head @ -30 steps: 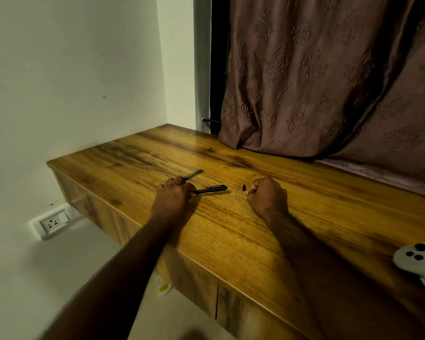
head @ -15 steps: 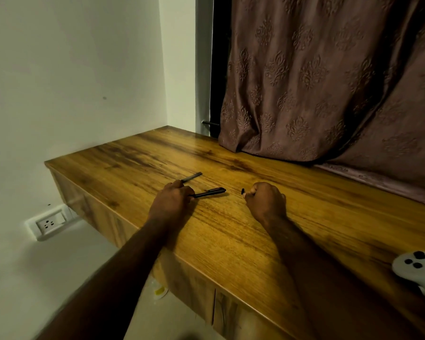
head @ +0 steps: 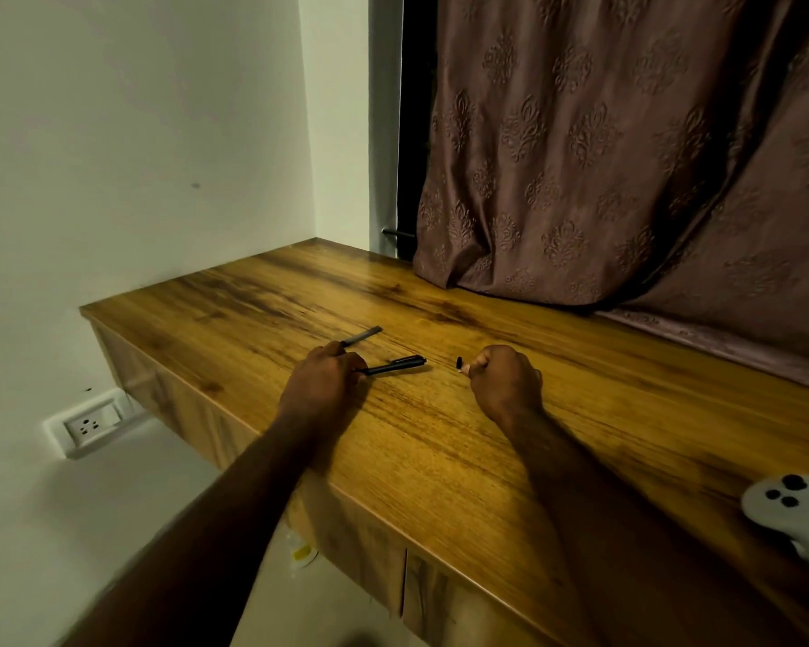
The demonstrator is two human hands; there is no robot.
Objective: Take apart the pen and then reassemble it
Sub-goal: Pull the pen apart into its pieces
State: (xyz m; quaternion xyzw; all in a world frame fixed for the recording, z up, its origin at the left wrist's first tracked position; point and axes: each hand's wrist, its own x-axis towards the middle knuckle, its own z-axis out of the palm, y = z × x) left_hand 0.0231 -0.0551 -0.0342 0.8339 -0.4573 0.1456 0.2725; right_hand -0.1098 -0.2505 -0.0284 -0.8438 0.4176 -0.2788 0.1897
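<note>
In the head view, a pen is seen in pieces on a wooden desk, so it is judged that the taking apart is done or nearly done. The left hand is rested on the desk with its fingers curled, and the near end of the black barrel, the part with the clip, is held at its fingertips. The rest of the barrel lies flat on the wood, pointing right. A grey piece lies just beyond that hand's knuckles; whether it is touched cannot be told.

The right hand is curled into a loose fist on the desk. A small black piece sits right at its fingertips, but whether it is pinched or merely lying beside them cannot be told. A curtain hangs behind, a white controller lies at the right edge, and a wall socket is seen low on the left.

The small black piece is the likeliest thing to be lost: it could be flicked away by a fingertip and hidden against the dark grain. The grey piece could be rolled by the left knuckles towards the left edge. The dim light could cause parts to be misaligned on refitting.
</note>
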